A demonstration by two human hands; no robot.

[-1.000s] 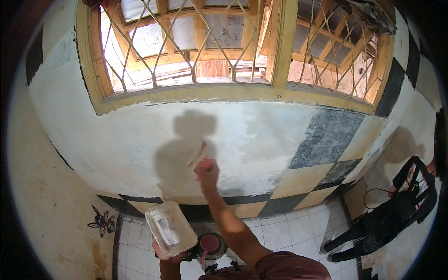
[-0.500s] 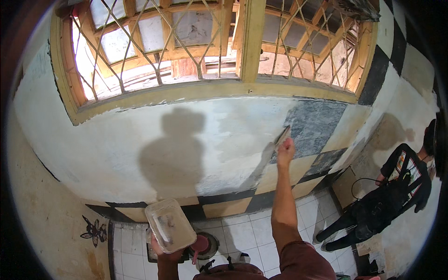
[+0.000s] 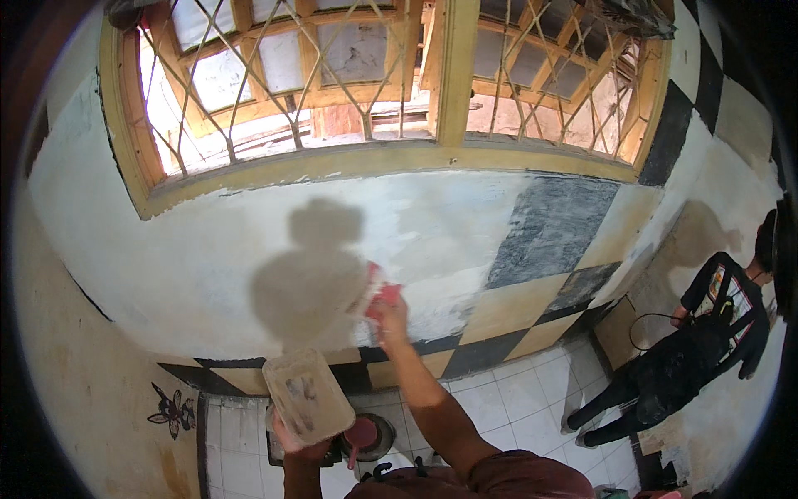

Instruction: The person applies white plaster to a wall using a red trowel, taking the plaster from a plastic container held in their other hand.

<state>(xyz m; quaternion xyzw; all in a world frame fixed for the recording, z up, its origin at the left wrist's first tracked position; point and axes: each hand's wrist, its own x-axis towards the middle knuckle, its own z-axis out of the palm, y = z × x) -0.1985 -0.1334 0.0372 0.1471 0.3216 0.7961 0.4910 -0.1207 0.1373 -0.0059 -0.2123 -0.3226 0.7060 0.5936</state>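
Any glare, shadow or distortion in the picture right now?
Head view: glare behind the yellow window frame washes out parts of the outside; head view: a dark shadow lies on the wall, left of the right hand; head view: fisheye bows the frame's lower edge, corners black.

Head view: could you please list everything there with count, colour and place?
wall: 1, white with dark squares, ahead
grilled window: 1, yellow frame, top
flower decoration: 1, dark, left
other person: 1, black clothes, right
cable: 1, black, beside other person
floor tiles: many, white, bottom
round vessel: 1, dark, bottom centre
dipper: 1, pink, over vessel
tray: 1, cream, low, left of centre
hand tool: 1, red and pale, centre
left hand: 1, bare, holding tray
right hand: 1, bare, gripping tool
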